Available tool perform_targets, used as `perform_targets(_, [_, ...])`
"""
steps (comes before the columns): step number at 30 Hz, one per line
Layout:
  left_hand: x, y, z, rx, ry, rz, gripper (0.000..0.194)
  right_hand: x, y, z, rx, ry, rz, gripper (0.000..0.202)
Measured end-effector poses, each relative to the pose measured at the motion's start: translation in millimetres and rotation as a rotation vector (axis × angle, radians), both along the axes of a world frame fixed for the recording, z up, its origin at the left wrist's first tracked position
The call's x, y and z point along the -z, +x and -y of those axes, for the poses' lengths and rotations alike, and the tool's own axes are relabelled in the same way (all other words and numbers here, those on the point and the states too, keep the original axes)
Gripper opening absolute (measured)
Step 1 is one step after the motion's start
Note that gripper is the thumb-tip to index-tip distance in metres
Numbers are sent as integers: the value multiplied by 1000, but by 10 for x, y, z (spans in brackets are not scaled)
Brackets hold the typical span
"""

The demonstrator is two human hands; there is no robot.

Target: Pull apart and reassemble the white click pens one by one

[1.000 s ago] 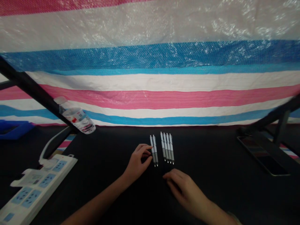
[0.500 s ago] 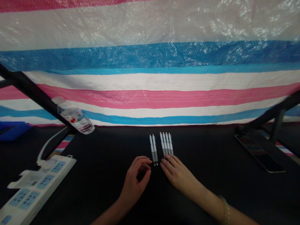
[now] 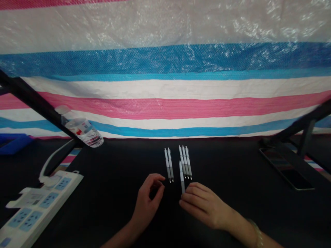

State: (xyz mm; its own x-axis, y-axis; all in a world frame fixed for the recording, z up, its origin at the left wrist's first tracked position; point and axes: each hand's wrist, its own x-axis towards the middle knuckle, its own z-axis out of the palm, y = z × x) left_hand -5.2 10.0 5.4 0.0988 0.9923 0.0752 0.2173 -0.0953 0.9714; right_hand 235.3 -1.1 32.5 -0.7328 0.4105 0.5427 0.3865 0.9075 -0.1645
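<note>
My right hand (image 3: 200, 204) grips the lower end of a white and grey pen (image 3: 182, 177), whose clicker end points away from me; the tip is hidden under the fingers. Just beyond it, three matching pens (image 3: 185, 162) lie side by side on the black table. A pair of the same pens (image 3: 169, 165) rests a little to the left, tips toward me. Curved but empty, my left hand (image 3: 151, 196) hovers or rests near the tips of that pair, with a gap between thumb and fingers.
At the left lies a white power strip (image 3: 49, 206) with a plug and cable. A clear water bottle (image 3: 88, 132) leans behind a black bar (image 3: 43, 106). On the right is a dark phone (image 3: 287, 168). A blue tray (image 3: 15, 143) sits far left, before a striped sheet (image 3: 165, 106).
My right hand has drawn one pen out of the right-hand group, toward me, leaving three there. My left hand has barely shifted.
</note>
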Motion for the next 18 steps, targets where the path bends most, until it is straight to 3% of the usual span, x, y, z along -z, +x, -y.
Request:
perform_targets(2, [-15,-12,-3,-3,-17,2,15,-36,75,68,105,-165,-156,22])
perform_targets(4, [-32,-25,-6,-10,-28,-3,15,-12,148,120,163,-118,-354,19])
perform_targets(7, [-49,-42,-10,-7,-45,-12,16,84,209,172,251,-198,-641,13])
perform_targets(11, [-41,-48,3,56,-51,27,22,179,156,226,422,-495,-979,10])
perform_targets(14, [-23,-41,30,196,-76,116,32,213,79,243,534,-721,-1080,20])
perform_targets(18, [-6,-23,67,329,-104,139,42,256,25,202,567,-977,-1092,36])
